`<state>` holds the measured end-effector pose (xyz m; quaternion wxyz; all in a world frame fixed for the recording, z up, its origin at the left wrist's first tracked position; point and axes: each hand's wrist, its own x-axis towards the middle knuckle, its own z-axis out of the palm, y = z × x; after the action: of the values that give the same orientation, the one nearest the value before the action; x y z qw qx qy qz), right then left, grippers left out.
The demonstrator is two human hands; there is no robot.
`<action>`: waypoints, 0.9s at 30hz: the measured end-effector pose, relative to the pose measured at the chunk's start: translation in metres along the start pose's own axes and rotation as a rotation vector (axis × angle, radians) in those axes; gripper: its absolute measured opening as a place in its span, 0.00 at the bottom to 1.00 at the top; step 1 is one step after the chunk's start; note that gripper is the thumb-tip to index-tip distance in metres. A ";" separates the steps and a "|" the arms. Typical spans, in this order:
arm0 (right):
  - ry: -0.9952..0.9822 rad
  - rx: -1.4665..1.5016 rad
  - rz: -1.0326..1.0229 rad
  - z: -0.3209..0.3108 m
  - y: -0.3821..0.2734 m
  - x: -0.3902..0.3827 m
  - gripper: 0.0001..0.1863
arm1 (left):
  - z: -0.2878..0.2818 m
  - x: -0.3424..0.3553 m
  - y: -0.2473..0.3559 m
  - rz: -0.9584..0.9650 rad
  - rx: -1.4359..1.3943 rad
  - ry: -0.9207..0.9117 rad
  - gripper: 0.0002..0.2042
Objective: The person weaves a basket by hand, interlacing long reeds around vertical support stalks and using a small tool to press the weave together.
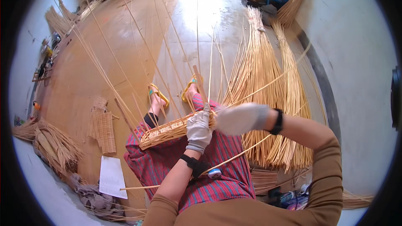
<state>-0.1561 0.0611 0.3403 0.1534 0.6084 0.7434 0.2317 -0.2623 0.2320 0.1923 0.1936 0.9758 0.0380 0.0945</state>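
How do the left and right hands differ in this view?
The left hand shows fairly sharply, gripping the woven piece near its right end; the right hand is blurred, its hold unclear. The left hand points away from the body; the right hand points leftward. Both wear white gloves and black wristbands.

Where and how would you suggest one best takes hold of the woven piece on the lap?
I'd probably grip the woven piece by its left end, coming from the person's near left side. It is long and narrow, the left hand holds its right part with the right hand blurred close by, and the sticks jut out away from the person.
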 end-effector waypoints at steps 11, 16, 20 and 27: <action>0.330 1.274 1.384 0.077 -0.044 0.071 0.38 | -0.003 -0.057 -0.104 -0.658 -1.741 0.574 0.15; -0.369 1.217 1.257 0.076 -0.044 0.061 0.41 | -0.016 -0.060 -0.108 -0.739 -1.617 0.485 0.16; -0.312 1.175 1.312 0.089 -0.059 0.063 0.39 | -0.065 -0.017 -0.083 -0.466 -1.023 0.297 0.13; -0.013 0.673 1.522 0.140 -0.107 0.078 0.20 | -0.066 0.132 -0.008 -0.330 -0.875 0.112 0.25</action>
<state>-0.1904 0.1432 0.1697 -0.2310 0.9595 0.1574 0.0337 -0.1468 0.2779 0.2711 0.5967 0.7769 0.1597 0.1220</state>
